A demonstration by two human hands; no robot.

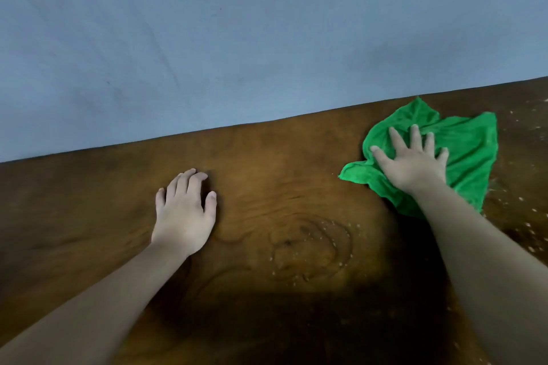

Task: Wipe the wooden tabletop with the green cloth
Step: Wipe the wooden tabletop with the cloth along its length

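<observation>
A crumpled green cloth [468,154] lies on the dark wooden tabletop [281,175] at the right, close to the far edge. My right hand [412,160] presses flat on the cloth with fingers spread. My left hand [185,210] rests palm down on the bare wood at centre left, fingers slightly curled, holding nothing. Small pale crumbs or droplets [314,246] speckle the wood between my arms and to the right of the cloth.
The table's far edge [267,121] runs diagonally, rising to the right, against a plain blue-grey wall [237,24]. More pale specks [527,228] lie along the right side of the tabletop. A dark shadow covers the near part of the wood.
</observation>
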